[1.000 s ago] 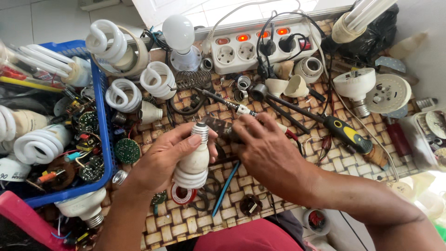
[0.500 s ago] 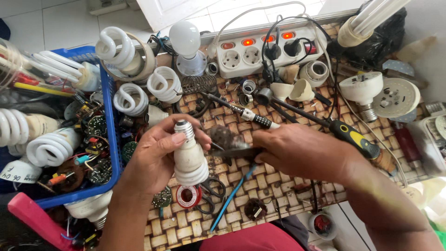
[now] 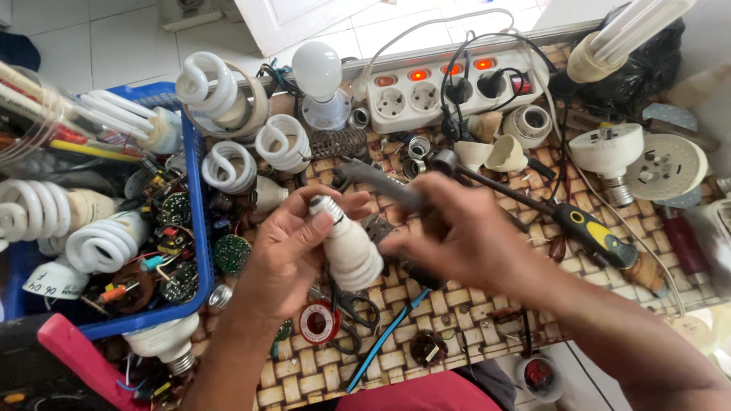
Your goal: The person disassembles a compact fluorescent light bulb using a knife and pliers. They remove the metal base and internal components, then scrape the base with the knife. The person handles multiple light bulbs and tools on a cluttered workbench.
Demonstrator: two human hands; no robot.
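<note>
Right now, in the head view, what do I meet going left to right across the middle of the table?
Blue basket → left hand → white lamp base → right hand → screwdriver with yellow-black handle.

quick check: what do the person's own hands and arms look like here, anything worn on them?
Both are bare. The left hand and its forearm show no glove, sleeve, watch or ring. The right hand is motion-blurred, but it and its forearm also look uncovered: no glove, no sleeve up to the frame edge, no band at the wrist. No markings or cables on either arm.
</note>
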